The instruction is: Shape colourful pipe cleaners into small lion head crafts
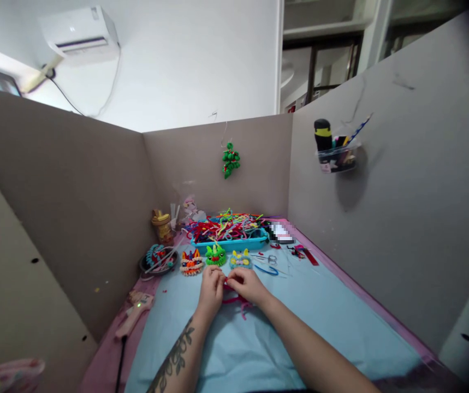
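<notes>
Well in front of the blue tray (230, 245), magenta fuzzy strips (243, 312) are seen trailing below the hands; whether the blue cloth (320, 322) is touched by them cannot be told. Just beyond, also on the tray's near side, a small red piece (226, 280) is pinched between the fingertips of the left hand (212, 283) and the right hand (249, 285). Both sets of fingers are drawn narrow on it, though its join to the strips is hidden. Such close work is probably best done with one end held firm while the other is turned in small, even moves; loose ends are better kept clear of the pinch, so that the pile is not crushed.

Nearer the tray, three fuzzy animal heads (216, 255) are lined up, with scissors (272, 260) laid to their right; no lettering can be read on these. Right beside the tray, a screen (282, 232) is masked by blocks. Above and right of the tray, the pale label on a wall-hung bin (336, 161) cannot be read.
</notes>
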A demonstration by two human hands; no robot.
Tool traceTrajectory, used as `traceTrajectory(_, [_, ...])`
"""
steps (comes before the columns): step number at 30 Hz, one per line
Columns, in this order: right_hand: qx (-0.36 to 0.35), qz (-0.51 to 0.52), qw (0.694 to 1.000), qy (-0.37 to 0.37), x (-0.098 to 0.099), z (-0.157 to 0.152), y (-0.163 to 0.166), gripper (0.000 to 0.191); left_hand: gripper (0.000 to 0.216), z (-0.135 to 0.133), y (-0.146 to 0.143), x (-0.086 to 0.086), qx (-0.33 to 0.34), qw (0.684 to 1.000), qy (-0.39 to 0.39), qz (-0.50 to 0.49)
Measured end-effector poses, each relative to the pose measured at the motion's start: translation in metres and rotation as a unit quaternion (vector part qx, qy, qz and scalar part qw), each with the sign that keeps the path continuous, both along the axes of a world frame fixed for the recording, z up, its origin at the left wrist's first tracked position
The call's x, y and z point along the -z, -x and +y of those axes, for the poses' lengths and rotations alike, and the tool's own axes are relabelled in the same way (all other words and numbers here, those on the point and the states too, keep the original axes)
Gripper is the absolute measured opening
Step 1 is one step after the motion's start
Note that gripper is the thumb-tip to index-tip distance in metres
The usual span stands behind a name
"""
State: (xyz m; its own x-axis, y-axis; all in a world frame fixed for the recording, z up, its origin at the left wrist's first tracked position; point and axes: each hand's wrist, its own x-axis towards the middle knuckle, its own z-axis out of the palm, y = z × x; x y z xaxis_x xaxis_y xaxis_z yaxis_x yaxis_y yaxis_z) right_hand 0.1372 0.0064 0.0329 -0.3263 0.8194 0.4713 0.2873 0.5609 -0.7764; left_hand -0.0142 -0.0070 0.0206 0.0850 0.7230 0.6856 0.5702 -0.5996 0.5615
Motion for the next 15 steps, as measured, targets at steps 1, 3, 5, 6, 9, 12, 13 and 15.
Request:
traceTrajectory(1, [-0.003,0.003,0.999,0.036,-0.0004,0.0004,0.0001,0.008,0.021,-0.001,0.0001,0.0005,-0.002,1.0,-0.009,0.01])
traceTrajectory(3, [-0.026,0.017,0.995,0.092,-0.0007,0.0012,-0.0004,0.01,0.019,-0.0026,0.0001,0.0019,-0.005,0.999,-0.022,0.023])
traceTrajectory(5, [-0.052,0.034,0.99,0.124,-0.0002,0.0019,-0.0015,0.015,0.018,-0.004,-0.0002,0.0031,-0.008,0.999,-0.028,0.029])
traceTrajectory(6, [-0.06,0.037,0.989,0.133,0.0004,0.0022,-0.0021,0.016,0.017,-0.0046,-0.0005,0.0034,-0.007,0.999,-0.029,0.032])
traceTrajectory(9, [-0.048,0.019,0.99,0.129,0.0014,0.0021,-0.0033,0.01,0.018,-0.006,-0.0013,0.0033,-0.002,0.999,-0.027,0.041])
traceTrajectory(12, [-0.015,-0.047,0.998,0.025,-0.0012,0.0001,-0.0047,0.007,0.018,-0.006,-0.001,0.0023,0.008,0.999,-0.019,0.042])
traceTrajectory(13, [-0.004,-0.076,0.996,-0.034,-0.003,-0.0011,-0.0053,0.008,0.018,-0.0055,-0.0007,0.0018,0.011,0.999,-0.014,0.039])
traceTrajectory(15, [0.018,-0.141,0.976,-0.163,-0.0069,-0.0036,-0.0067,0.013,0.02,-0.0039,0.0,0.0007,0.016,0.999,-0.002,0.028])
